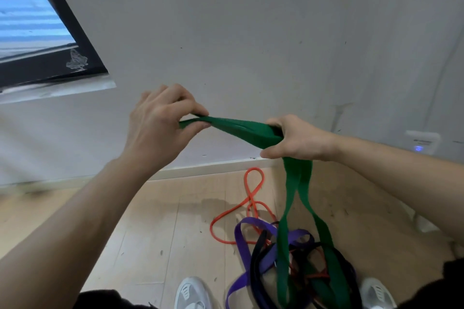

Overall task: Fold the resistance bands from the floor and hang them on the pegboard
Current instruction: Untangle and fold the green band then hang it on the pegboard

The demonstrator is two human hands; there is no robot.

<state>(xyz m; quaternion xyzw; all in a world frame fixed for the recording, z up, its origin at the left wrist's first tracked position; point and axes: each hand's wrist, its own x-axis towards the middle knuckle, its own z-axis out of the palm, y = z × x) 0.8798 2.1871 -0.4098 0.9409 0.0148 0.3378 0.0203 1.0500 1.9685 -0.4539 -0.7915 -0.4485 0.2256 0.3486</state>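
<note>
We find the green band [241, 129] stretched between both hands at chest height before the wall [251, 32]. Our left hand [160, 120] pinches one end; our right hand [298, 142] is closed around gathered folds, two lengths hanging below it to the tangled bands [263, 246] on the floor [150, 221].

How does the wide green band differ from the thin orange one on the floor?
The wide green band is broad and flat; the thin orange band is narrow, cord-like. The green one is held up, pinched by the left hand and gripped by the right hand; the orange one lies untouched on the wooden floor. Both look like loops.
</note>
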